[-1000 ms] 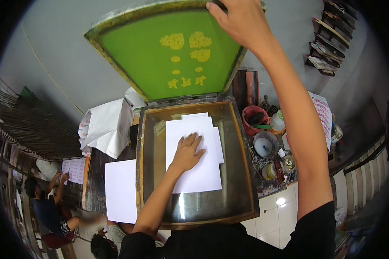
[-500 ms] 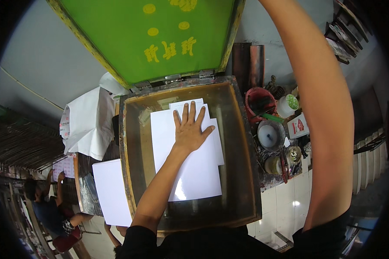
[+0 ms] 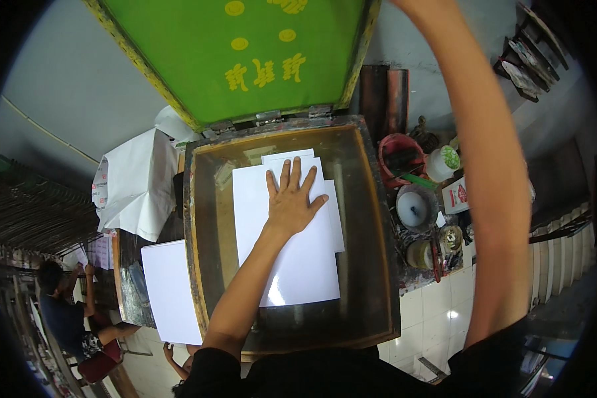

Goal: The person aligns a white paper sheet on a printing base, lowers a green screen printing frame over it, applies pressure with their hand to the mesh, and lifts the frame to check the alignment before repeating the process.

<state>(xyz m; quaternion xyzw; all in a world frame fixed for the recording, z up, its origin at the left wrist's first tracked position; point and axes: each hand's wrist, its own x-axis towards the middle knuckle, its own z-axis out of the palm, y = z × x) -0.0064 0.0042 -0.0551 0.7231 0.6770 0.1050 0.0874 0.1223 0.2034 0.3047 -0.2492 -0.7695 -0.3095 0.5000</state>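
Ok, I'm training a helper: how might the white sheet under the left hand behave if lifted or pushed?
The white sheet looks thin, so it's probably light and bendy when lifted by one edge. Its bright glare suggests a smooth, perhaps slippery face. The left hand, spread flat on it, would likely resist a push.

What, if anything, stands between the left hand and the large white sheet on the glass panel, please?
Nothing visible does: the left hand lies flat and spread on the large white sheet. The green screen stands tilted up at the far edge of the glass panel, so it does not come between them.
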